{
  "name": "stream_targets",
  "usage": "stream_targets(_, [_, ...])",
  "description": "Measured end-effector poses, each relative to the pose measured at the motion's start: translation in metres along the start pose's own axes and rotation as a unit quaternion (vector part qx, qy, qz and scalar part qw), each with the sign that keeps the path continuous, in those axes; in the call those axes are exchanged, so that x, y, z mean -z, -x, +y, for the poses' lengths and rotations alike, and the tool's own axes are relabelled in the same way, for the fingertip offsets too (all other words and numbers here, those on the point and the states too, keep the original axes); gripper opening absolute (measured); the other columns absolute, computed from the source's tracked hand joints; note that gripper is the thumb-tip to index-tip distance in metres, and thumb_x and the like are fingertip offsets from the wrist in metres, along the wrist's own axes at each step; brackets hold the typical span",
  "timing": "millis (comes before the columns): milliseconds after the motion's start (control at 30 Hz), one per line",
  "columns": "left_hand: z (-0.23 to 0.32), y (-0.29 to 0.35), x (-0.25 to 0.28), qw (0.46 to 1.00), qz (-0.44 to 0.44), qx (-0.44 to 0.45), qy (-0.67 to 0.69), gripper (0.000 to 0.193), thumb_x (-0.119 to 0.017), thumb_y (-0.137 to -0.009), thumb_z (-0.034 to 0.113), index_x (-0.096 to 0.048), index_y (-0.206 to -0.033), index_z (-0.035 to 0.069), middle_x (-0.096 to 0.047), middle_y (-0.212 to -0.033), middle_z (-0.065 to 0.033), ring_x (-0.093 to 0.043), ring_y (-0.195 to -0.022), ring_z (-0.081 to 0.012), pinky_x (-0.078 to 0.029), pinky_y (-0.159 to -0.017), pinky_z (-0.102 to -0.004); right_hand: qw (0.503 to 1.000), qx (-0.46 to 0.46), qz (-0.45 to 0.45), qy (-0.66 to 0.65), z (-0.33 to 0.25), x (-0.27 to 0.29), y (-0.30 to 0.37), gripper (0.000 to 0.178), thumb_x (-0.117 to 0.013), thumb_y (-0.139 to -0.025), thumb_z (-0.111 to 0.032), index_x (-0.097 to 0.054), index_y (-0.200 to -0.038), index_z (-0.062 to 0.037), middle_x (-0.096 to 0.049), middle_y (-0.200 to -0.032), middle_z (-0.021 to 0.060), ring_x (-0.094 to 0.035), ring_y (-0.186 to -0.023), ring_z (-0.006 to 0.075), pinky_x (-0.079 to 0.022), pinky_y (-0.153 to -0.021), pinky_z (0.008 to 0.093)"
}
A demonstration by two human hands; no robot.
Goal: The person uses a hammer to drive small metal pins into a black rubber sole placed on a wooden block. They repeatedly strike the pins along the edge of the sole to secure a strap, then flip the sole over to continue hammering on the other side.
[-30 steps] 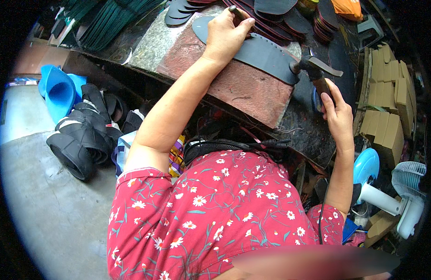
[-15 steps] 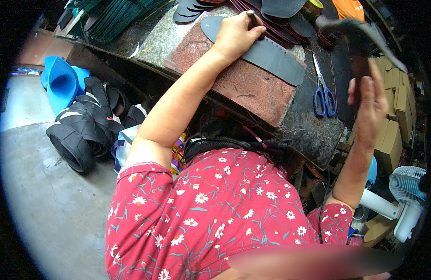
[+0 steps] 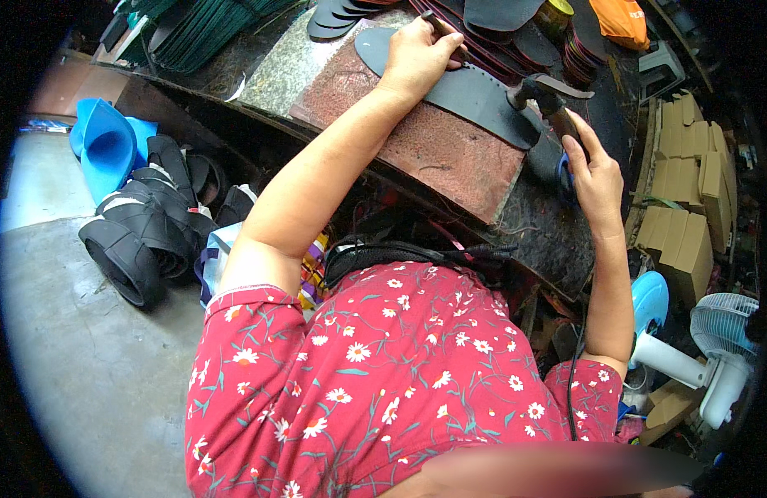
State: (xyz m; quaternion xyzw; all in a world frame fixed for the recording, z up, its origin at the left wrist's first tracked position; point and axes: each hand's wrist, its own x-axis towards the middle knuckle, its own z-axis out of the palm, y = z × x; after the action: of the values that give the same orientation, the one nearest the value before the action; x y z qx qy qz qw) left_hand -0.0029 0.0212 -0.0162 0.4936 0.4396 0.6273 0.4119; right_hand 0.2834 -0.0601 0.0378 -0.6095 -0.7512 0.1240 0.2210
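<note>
A dark grey shoe sole (image 3: 489, 101) lies flat on a reddish stone slab (image 3: 441, 162), with a row of small holes along its far edge. My left hand (image 3: 418, 62) is closed around a short, dark punch (image 3: 434, 23) held over the sole's far edge; its lower tip is hidden by my fingers. My right hand (image 3: 597, 176) grips the handle of a hammer (image 3: 559, 119), whose head is by the right end of the sole. Blue-handled scissors (image 3: 565, 178) on the bench are mostly hidden behind my right hand and the hammer.
Stacked dark soles (image 3: 524, 51) lie behind the slab, with an orange bag (image 3: 620, 23) at the far right. Black sandals (image 3: 142, 236) and a blue piece (image 3: 106, 145) sit low on the left. Cardboard boxes (image 3: 678, 249) and a fan (image 3: 724, 332) stand on the right.
My right hand has come down and to the left with the hammer, which now covers part of the scissors. My left hand and the punch have shifted slightly left.
</note>
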Motion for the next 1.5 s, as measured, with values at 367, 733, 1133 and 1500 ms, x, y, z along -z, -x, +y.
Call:
stream_targets(367, [0.017, 0.002, 0.003, 0.922, -0.090, -0.215, -0.310, 0.021, -0.074, -0.085, 0.022, -0.067, -0.095, 0.004, -0.070, -0.077, -0.0159, -0.070, -0.071, -0.0296, -0.056, -0.066, -0.0383, 0.944, 0.152, 0.127, -0.265, -0.048, 0.058, -0.003, 0.040, -0.058, -0.102, -0.019, -0.055, -0.141, -0.0119, -0.060, -0.078, 0.0017, -0.048, -0.062, 0.0047, -0.041, -0.054, 0.0194])
stream_targets(733, [0.004, 0.002, -0.010, 0.986, 0.000, -0.086, -0.146, 0.017, -0.070, -0.090, 0.017, -0.066, -0.091, 0.001, -0.072, -0.078, -0.0140, -0.072, -0.070, -0.0237, -0.058, -0.065, -0.0345, 0.999, 0.005, 0.006, -0.034, 0.006, 0.004, 0.004, 0.040, -0.058, -0.098, -0.044, -0.058, -0.136, -0.0299, -0.072, -0.089, 0.0130, -0.072, -0.085, 0.0293, -0.054, -0.072, 0.0382])
stream_targets(1133, [0.015, 0.007, -0.018, 0.896, -0.080, -0.251, -0.357, 0.022, -0.074, -0.084, 0.023, -0.066, -0.094, 0.005, -0.068, -0.073, -0.0180, -0.069, -0.071, -0.0356, -0.056, -0.066, -0.0430, 0.944, 0.105, 0.132, -0.282, -0.039, 0.055, 0.005, 0.036, -0.061, -0.100, -0.022, -0.061, -0.136, -0.0148, -0.064, -0.083, 0.0024, -0.053, -0.066, 0.0043, -0.043, -0.058, 0.0198])
stream_targets(1500, [0.005, 0.008, -0.018, 0.996, -0.054, 0.024, -0.064, 0.012, -0.061, -0.097, 0.013, -0.060, -0.093, 0.001, -0.066, -0.077, -0.0060, -0.066, -0.070, -0.0130, -0.056, -0.062, -0.0256, 0.999, -0.024, 0.002, -0.035, 0.009, 0.003, 0.012, 0.039, -0.060, -0.098, -0.042, -0.060, -0.134, -0.0298, -0.073, -0.104, 0.0139, -0.073, -0.091, 0.0278, -0.054, -0.077, 0.0347])
